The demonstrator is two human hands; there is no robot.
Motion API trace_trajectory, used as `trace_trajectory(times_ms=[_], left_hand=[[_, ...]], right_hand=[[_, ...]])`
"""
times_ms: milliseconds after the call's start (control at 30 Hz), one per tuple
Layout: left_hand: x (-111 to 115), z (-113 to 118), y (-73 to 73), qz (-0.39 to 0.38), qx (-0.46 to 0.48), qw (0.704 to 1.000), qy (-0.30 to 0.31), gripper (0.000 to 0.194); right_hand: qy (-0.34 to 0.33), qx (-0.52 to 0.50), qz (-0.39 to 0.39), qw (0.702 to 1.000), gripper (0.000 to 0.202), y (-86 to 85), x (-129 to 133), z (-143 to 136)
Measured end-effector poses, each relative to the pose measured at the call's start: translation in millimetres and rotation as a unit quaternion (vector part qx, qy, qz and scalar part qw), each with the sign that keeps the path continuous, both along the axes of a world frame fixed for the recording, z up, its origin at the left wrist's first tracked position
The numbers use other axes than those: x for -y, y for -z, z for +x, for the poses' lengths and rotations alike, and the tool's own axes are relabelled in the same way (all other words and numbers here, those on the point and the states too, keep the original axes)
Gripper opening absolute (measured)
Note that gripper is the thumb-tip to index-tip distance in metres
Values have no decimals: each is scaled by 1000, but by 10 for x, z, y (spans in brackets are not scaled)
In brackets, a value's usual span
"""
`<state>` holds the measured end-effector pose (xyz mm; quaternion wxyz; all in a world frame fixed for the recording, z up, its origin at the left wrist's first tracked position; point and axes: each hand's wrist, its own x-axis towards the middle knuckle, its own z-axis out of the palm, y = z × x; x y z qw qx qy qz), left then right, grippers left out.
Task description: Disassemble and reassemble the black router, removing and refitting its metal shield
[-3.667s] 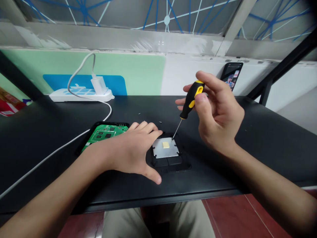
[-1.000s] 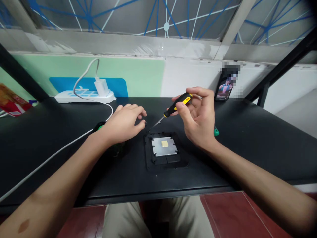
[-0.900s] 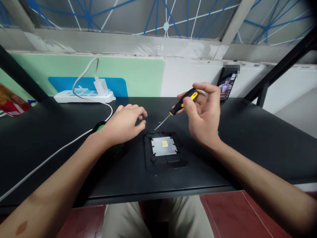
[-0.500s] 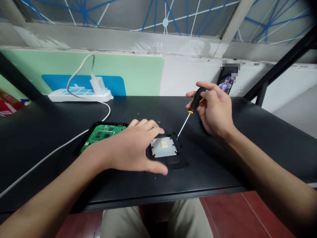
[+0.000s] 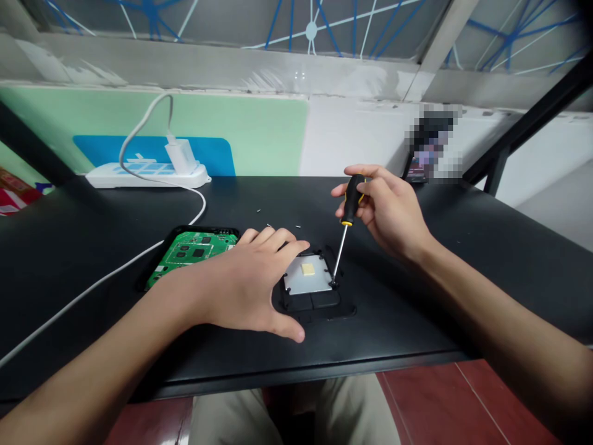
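A yellow-and-black screwdriver is gripped in my right hand, its tip down at the lower right corner of a silver metal plate. A small yellow pad sits on that plate, which lies in a black plastic frame. My left hand rests at the frame's left side, thumb and fingers spread apart, covering part of it. Behind my left wrist lies a green circuit board in a black casing, partly hidden by the hand.
Small screws lie on the black table behind the frame. A white power strip with a plug stands at the back left, its white cable crossing the table. A phone leans against the wall at the back right.
My right hand has moved left and nearer, and the screwdriver tip has gone from the frame's upper right part to the plate's lower right corner. The screwdriver is more upright.
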<state>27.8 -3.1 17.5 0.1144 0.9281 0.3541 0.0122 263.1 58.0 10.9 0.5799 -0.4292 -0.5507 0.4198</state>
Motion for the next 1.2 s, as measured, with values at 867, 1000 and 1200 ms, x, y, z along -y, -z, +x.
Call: trace_trajectory(times_ms=[867, 1000, 1200], left_hand=[[13, -18, -46, -23, 50, 998, 30, 71], [29, -5, -80, -30, 73, 996, 45, 51], [28, 8, -68, -17, 90, 993, 67, 44]], right_hand=[[5, 29, -25, 999, 21, -22, 13, 15], [6, 24, -25, 999, 22, -21, 13, 12], [7, 23, -20, 1000, 22, -28, 14, 14]])
